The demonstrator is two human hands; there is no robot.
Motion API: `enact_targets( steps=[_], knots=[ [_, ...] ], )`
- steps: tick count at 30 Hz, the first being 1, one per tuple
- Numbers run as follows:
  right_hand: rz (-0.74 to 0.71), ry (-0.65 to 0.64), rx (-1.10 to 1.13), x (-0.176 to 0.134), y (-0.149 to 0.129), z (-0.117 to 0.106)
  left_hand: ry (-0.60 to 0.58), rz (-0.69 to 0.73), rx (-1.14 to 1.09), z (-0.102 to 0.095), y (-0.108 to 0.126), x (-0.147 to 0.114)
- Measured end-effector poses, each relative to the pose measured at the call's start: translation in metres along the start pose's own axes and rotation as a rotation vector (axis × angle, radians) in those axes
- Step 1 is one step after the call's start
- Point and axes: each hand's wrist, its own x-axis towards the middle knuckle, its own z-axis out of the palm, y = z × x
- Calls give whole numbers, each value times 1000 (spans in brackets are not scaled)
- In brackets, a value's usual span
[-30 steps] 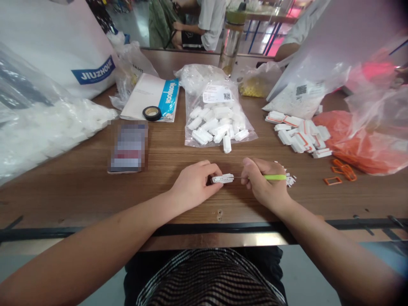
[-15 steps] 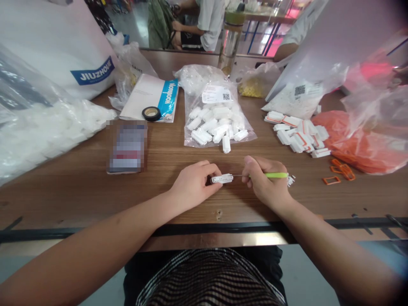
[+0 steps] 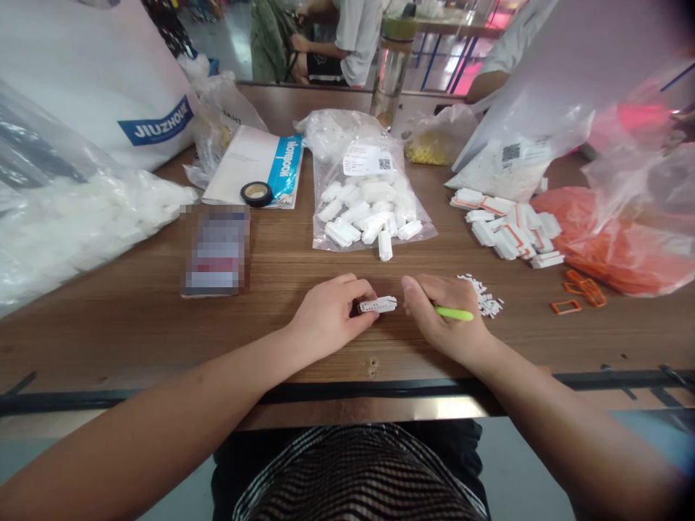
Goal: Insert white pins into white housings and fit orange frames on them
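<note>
My left hand [image 3: 331,312] pinches a white plastic connector housing [image 3: 378,305] with rows of small holes, between thumb and fingers just above the table. To its right, my right hand [image 3: 448,312] is closed around a thin tool with a lime-green handle [image 3: 455,313]. The handle's end sticks out past the palm, while the tool's tip is hidden by the fingers. A small gap separates the right fingertips from the housing. Tiny white pieces [image 3: 489,302] lie in a loose pile just behind and right of my right hand.
A clear bag of white housings [image 3: 374,192] lies ahead. White housings with orange parts [image 3: 510,228], loose orange frames [image 3: 583,288] and an orange-filled bag [image 3: 624,250] are at right. On the left are a phone [image 3: 216,253], notebook [image 3: 233,163], black tape roll [image 3: 256,193] and large bags [image 3: 81,224].
My right hand has shifted slightly left toward the housing and its tool has tilted, so the metal shaft no longer shows. More of the tiny white pieces are uncovered. My left hand stays put.
</note>
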Motion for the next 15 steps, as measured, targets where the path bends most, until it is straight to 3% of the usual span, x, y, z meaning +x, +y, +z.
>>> enact_targets(
  steps=[5, 15],
  knots=[
    [206, 113, 194, -2, 7, -1, -5, 6, -8, -1, 0, -1],
    [202, 57, 184, 0, 7, -1, -1, 2, -4, -1, 0, 1]
  ],
)
